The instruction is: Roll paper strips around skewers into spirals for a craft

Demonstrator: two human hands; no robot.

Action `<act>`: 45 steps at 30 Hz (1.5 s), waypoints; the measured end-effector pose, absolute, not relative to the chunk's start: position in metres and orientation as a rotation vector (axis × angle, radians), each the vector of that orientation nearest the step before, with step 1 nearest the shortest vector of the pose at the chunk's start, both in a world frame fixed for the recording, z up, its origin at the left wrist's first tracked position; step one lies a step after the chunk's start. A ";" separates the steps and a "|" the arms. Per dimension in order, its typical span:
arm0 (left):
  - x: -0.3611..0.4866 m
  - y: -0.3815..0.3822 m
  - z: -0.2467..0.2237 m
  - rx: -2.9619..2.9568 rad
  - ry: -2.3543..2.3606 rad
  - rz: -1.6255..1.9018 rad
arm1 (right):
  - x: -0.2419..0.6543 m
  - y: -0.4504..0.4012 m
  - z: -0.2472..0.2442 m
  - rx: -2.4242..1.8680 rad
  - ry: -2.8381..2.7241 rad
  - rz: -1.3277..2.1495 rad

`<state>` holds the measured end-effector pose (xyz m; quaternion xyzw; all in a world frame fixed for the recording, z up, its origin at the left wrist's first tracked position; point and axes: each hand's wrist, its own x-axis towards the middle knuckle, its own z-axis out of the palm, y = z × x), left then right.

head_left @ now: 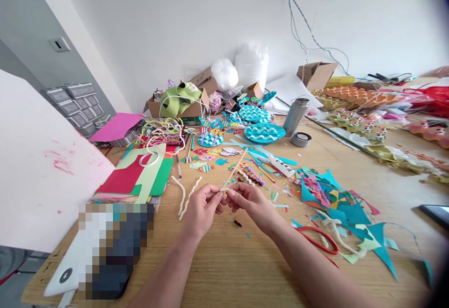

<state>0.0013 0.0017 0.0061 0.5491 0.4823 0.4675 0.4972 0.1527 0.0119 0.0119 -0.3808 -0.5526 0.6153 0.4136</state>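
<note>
Over the middle of the wooden table (224, 261), my left hand (206, 203) and my right hand (247, 200) meet, thumbs and fingers pinched on a short white pipe cleaner (224, 189). A thin wooden stick (235, 168) slants up and away from the pinch; whether the pipe cleaner is wrapped around it I cannot tell. Left of my hands lie a bent white pipe cleaner (183, 193) and a wavy one (191, 198). Just beyond my right hand are twisted brown and purple pipe cleaners (255, 176). A small dark brown piece (237, 223) lies below my hands.
Red-handled scissors (321, 240) and blue paper scraps (354, 217) lie at right. Further back are paper fish (205, 157), a glue tube (281, 165), blue corrugated discs (264, 132) and a steel flask (296, 117). Coloured paper (121, 177) with a tape roll (149, 158) is at left.
</note>
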 end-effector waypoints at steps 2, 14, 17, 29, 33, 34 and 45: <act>0.002 0.001 0.006 1.344 1.176 1.121 | 0.151 0.011 0.011 -0.940 -1.344 1.532; 0.006 -0.001 0.009 1.259 1.123 1.026 | 0.151 0.010 0.007 -1.012 -1.500 1.200; 0.004 0.000 0.010 1.113 1.036 0.973 | 0.153 0.010 0.008 -1.050 -1.591 1.099; -0.002 0.000 0.009 0.708 0.695 0.820 | 0.161 0.010 0.014 -0.863 -1.572 1.266; -0.005 0.001 0.008 0.664 0.649 0.749 | 0.161 0.010 0.014 -0.796 -1.519 1.376; -0.006 0.001 0.008 0.663 0.650 0.739 | 0.161 0.011 0.014 -0.788 -1.507 1.403; -0.006 0.003 0.008 0.809 0.762 0.762 | 0.163 0.016 0.006 -0.875 -1.569 1.344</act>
